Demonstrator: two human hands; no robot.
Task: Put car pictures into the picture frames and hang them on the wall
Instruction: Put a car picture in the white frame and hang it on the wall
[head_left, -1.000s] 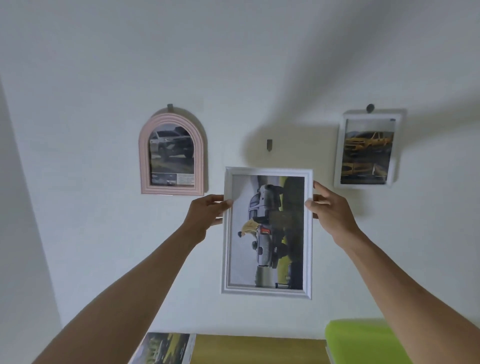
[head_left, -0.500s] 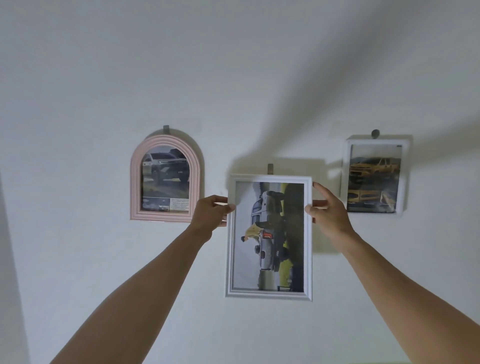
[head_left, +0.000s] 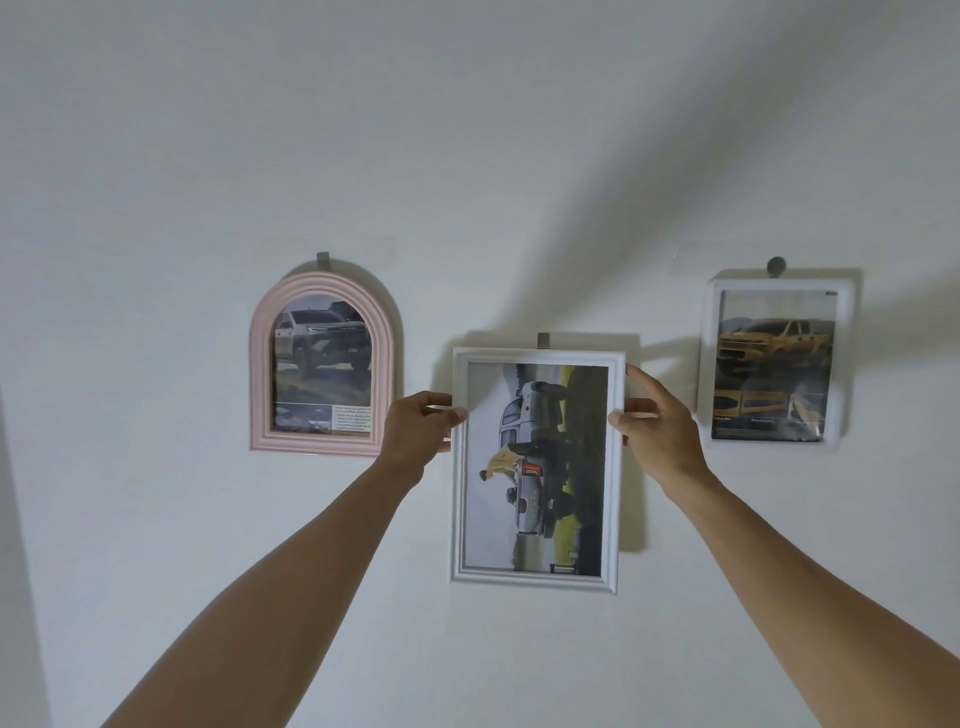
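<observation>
A white rectangular frame (head_left: 615, 467) with a sideways picture of a grey pickup truck is held against the white wall. Its top edge sits just under a small grey wall hook (head_left: 543, 340). My left hand (head_left: 418, 434) grips the frame's left edge near the top. My right hand (head_left: 657, 428) holds the right edge at the same height, fingers partly spread behind and beside it.
A pink arched frame (head_left: 322, 364) with a grey car picture hangs on a hook at the left. A white rounded frame (head_left: 774, 364) with a yellow truck picture hangs on a round peg at the right. Bare wall lies above and below.
Both hands have lifted the white frame up the wall until its top edge reached the hook. My view has tilted up, so the table and green object at the bottom have dropped out.
</observation>
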